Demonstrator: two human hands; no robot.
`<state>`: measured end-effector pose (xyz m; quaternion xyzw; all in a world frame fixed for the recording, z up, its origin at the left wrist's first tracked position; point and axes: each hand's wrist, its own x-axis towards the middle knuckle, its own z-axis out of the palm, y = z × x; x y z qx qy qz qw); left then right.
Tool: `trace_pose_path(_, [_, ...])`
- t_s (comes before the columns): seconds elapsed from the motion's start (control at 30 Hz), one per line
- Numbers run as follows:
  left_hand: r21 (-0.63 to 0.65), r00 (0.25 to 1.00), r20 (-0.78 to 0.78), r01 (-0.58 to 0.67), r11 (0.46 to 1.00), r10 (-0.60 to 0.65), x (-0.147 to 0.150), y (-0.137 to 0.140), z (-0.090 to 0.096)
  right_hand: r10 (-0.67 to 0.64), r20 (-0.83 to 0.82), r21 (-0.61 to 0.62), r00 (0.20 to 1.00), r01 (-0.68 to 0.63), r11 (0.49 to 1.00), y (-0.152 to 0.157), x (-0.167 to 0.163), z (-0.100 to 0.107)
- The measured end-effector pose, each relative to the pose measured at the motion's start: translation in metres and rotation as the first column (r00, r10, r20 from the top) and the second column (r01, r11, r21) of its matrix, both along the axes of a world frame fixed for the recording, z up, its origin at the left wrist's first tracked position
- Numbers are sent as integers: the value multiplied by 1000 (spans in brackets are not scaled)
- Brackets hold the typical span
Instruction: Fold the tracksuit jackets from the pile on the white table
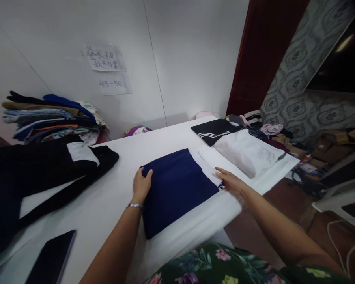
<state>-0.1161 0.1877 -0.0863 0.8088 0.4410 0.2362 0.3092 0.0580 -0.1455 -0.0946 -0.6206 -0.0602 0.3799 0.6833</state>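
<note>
A folded navy garment (177,189) with a white end panel and a small striped part lies on the white table before me. My left hand (142,184), wearing a silver bracelet, grips its left edge near the far corner, thumb on top. At the opposite end, my right hand (230,182) holds the white panel's edge beside the stripes; some of its fingers are hidden. To the left, a black garment (47,169) with a white patch is spread out, one sleeve stretched toward the near side.
A dark phone (51,258) lies at the near left of the white table (118,205). Stacked folded clothes (53,118) stand at the back left. A white garment (245,150) and a black striped garment (214,130) lie to the right. A white stool (340,197) stands beyond the table.
</note>
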Motion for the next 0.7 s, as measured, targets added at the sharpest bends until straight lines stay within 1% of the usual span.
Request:
trace_pose_path(0.1, [-133, 999, 13, -49, 990, 51, -10, 2, -3, 31, -3, 24, 1000, -31, 999, -5, -9, -1])
trace_pose_path(0.17, [-204, 997, 42, -59, 977, 68, -19, 0, -4, 21, 9, 11, 1000, -21, 1000, -5, -14, -3])
trace_pose_path(0.27, [-355, 991, 99, -51, 933, 92, -32, -3, -4, -47, 68, -45, 997, 50, 998, 0, -17, -7])
trace_pose_path(0.33, [-432, 989, 111, -35, 901, 92, -38, -3, -1, -104, 107, -55, 989, 110, 992, 5, -18, -8])
trace_pose_path(0.37, [-452, 991, 103, -25, 892, 80, -40, -3, 0, -136, 122, -44, 983, 142, 989, 8, -18, -8])
trace_pose_path(0.43, [-457, 995, 86, -7, 889, 52, -41, -3, 3, -203, 144, -4, 969, 206, 979, 13, -17, -7])
trace_pose_path(0.53, [-472, 992, 110, 1, 881, 58, -39, -5, 5, -276, 120, 52, 954, 271, 961, 17, -17, -5])
trace_pose_path(0.63, [-476, 988, 130, -12, 880, 84, -36, -11, 7, -290, 52, 32, 956, 289, 957, 14, -19, -5])
trace_pose_path(0.7, [-462, 988, 119, -28, 887, 94, -37, -15, 8, -273, 41, 13, 961, 273, 962, 8, -21, -4])
